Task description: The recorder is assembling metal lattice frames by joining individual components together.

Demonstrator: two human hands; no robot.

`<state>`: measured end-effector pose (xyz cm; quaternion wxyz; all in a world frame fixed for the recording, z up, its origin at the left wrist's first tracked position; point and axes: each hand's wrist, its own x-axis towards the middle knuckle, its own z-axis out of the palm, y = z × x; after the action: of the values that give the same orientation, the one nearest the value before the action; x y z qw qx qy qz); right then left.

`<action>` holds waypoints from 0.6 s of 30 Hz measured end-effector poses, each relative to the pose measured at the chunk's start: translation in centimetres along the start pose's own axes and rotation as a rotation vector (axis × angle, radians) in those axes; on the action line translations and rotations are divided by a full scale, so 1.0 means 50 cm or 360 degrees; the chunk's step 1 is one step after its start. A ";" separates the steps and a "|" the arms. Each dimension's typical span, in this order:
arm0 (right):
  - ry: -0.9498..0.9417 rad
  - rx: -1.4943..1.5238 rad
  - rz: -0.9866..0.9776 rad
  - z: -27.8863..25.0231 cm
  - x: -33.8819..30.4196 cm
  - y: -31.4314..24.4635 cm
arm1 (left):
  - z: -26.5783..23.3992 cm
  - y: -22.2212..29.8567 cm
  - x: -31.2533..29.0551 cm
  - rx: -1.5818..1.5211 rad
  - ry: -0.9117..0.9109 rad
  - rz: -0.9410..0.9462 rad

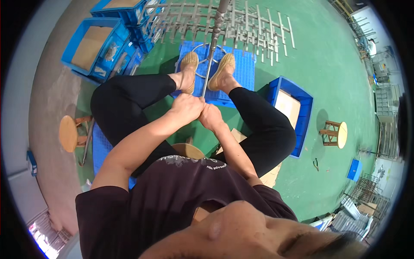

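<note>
My left hand [187,107] and my right hand [210,116] are closed and pressed together between my knees. A thin, shiny metal rod [207,77] runs down between my feet and meets both hands; its near end is hidden in my fingers. Farther up, the rod lines up with a thicker grey post [219,19]. A rack of many crossed metal bars [254,30] spreads out on both sides of that post. A metal ring [196,72] lies around the rod by my shoes, over a blue plastic pallet [246,80].
Stacked blue crates [116,58] with cardboard stand at the far left. Another blue crate [305,114] holding cardboard sits beside my right knee. Wooden stools stand left [68,133] and right [342,134]. Pliers [316,164] lie on the green floor. Metal racks line the right side.
</note>
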<state>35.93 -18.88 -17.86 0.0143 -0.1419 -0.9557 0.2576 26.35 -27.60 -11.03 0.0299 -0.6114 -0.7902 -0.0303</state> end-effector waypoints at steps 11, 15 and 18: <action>0.0051 -0.0404 0.0077 -0.068 -0.029 -0.017 | 0.123 -0.040 -0.027 -0.0580 -0.0155 -0.0209; 0.0003 -0.0629 0.0051 -0.066 -0.015 -0.028 | 0.186 -0.051 -0.022 -0.0833 0.0032 -0.0025; -0.0085 -0.0594 0.0033 -0.087 -0.011 -0.021 | 0.217 -0.034 -0.012 -0.0819 0.0109 -0.0129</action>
<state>36.63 -17.77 -13.54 -0.0403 -0.1451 -0.9854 0.0797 24.75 -27.70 -21.93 -0.1011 -0.5652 -0.7789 -0.2522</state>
